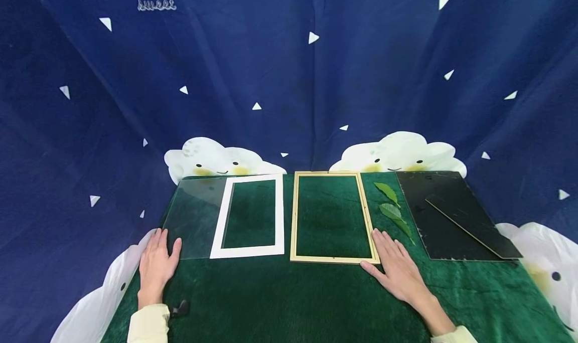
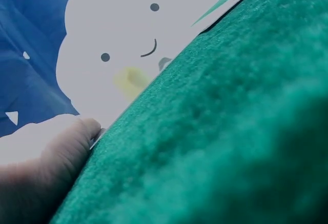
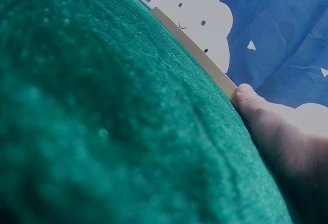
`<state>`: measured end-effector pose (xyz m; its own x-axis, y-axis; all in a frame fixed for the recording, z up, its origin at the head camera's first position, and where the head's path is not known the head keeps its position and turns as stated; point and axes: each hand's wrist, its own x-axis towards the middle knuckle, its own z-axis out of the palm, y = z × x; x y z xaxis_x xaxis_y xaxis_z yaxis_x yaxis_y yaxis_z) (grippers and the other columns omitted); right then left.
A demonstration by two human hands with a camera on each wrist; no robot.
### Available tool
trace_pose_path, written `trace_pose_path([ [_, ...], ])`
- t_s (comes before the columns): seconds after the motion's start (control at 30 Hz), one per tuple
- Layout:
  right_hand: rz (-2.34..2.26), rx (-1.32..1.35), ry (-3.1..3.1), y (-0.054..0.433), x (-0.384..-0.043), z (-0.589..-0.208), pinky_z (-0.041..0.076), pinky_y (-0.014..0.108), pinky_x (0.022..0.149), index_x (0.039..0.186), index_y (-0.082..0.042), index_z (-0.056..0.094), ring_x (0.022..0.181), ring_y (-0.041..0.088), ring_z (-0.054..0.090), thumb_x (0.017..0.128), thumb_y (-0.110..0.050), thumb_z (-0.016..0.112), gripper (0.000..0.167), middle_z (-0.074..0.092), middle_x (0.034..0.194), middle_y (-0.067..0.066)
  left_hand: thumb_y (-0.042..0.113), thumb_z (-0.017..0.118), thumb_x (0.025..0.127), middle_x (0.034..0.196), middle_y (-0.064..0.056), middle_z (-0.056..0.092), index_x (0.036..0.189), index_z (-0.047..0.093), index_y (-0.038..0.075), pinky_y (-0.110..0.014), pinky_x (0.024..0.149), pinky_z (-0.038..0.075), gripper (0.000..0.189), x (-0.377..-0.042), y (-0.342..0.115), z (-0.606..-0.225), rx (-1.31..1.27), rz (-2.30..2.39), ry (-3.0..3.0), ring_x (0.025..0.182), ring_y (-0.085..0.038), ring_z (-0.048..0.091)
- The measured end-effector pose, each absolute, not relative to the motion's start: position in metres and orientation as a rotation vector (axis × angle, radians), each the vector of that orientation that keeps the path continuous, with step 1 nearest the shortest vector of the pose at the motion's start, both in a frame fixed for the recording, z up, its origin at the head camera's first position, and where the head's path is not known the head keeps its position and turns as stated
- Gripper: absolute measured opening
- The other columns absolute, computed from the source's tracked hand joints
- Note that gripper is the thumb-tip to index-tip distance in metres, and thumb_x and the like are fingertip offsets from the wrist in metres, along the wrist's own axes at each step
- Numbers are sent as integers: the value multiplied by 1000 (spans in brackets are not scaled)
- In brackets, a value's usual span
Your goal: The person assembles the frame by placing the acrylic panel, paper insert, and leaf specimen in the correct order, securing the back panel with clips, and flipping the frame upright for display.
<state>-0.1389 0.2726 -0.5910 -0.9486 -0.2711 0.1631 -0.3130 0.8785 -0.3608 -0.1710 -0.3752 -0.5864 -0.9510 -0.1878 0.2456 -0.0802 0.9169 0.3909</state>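
My left hand (image 1: 156, 264) rests palm down with straight fingers at the lower left edge of a clear glass sheet (image 1: 194, 217). Over the sheet's right side lies a white mat board (image 1: 247, 252) with a rectangular window. My right hand (image 1: 397, 273) lies flat, its fingertips and thumb at the lower right corner of a light wooden picture frame (image 1: 334, 259). In the right wrist view the thumb meets the end of the wooden frame (image 3: 197, 55). Two green leaves (image 1: 392, 212) lie right of the frame, beside a black backing board (image 1: 447, 222) with its stand strip (image 1: 465, 227) on top.
A green velvet cloth (image 1: 271, 303) covers the table. Behind and at the sides hangs a blue curtain (image 1: 253, 57) with white triangles and smiling clouds. A small black object (image 1: 180, 309) is beside the left sleeve.
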Motion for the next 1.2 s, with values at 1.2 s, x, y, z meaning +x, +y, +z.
trace_pose_path([
  [1.2,590,458,-2960,271,-140,-589,18,59,122,167,-7,18,157,40,23,102,-61,56,93,26,171,18,52,81,82,147,-36,40,141,49,-10,-67,116,20,91,-179,-370,-577,644,-802,-2653,139,-56,31],
])
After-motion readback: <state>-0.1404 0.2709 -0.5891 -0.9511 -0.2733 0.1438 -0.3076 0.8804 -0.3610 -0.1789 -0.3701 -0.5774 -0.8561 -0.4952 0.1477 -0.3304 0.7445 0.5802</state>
